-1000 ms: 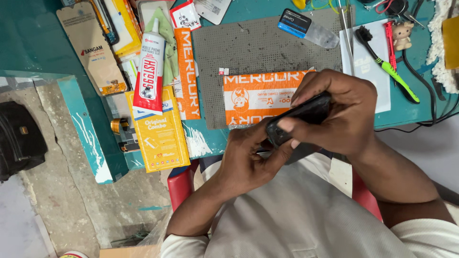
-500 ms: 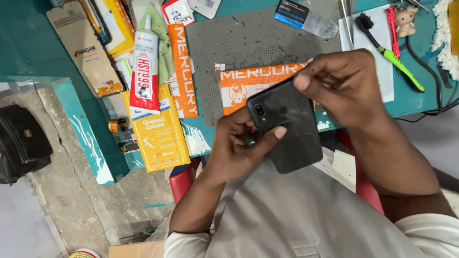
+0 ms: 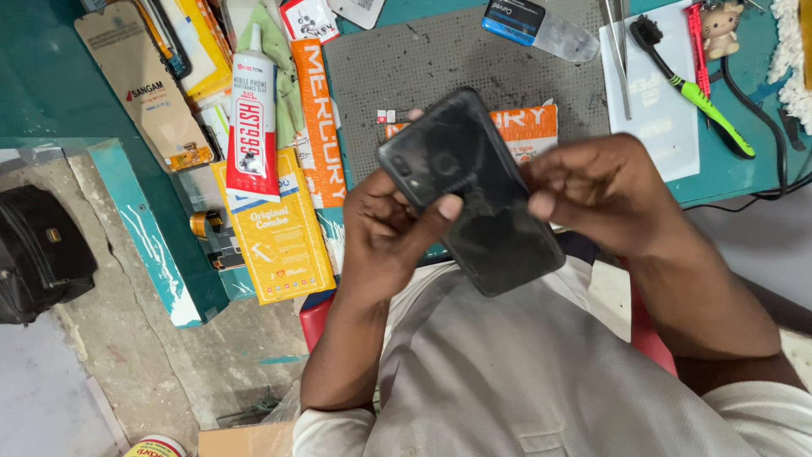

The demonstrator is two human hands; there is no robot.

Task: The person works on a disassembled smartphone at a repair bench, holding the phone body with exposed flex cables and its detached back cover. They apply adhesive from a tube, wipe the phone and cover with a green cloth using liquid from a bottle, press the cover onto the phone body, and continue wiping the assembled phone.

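A black smartphone (image 3: 474, 190) is held back-side up over my lap, its dusty rear panel and camera corner facing me. My left hand (image 3: 389, 233) grips it from below and the left, with the thumb laid across the back. My right hand (image 3: 600, 190) pinches the phone's right edge with thumb and fingers. Behind the phone lies a grey work mat (image 3: 457, 68) on the teal table (image 3: 51, 101), with an orange package (image 3: 529, 127) partly hidden by the phone.
A white and red glue tube (image 3: 252, 118) lies on yellow and orange packets (image 3: 279, 237) at the left. A green-handled brush (image 3: 694, 89), tweezers (image 3: 620, 55), a white sheet and a small bottle (image 3: 541, 25) sit at the back right. A black bag (image 3: 38, 254) rests on the floor.
The phone has turned from edge-on to flat, its back now facing me. The view has shifted closer, and both hands have lifted the phone slightly toward the mat.
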